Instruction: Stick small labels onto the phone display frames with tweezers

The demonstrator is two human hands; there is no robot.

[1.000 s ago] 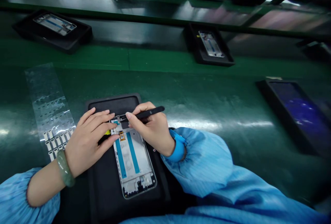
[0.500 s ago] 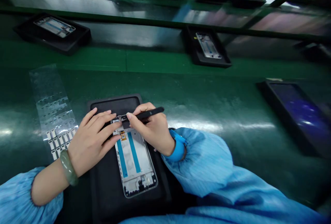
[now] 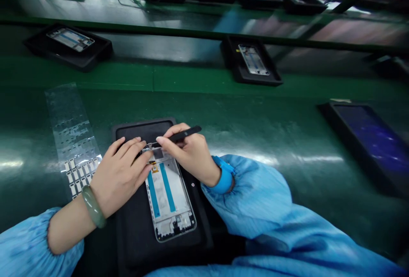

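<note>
Hands barely shifted | right hand (image 3: 191, 153) pinches black tool (image 3: 185, 134), tip pointing left from grip onto phone frame (image 3: 168, 191) top edge | left hand (image 3: 119, 174) laid flat, fingers spread, beside tip

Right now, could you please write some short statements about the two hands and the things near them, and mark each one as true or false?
1. The right hand holds a thin black tool. True.
2. The phone frame is lifted in the air. False: it lies in a black tray.
3. The left hand rests its fingers on the top end of the phone frame. True.
4. The clear strip of small parts lies to the right of the black tray. False: it lies to its left.
5. The left wrist wears a green bracelet. True.
</note>
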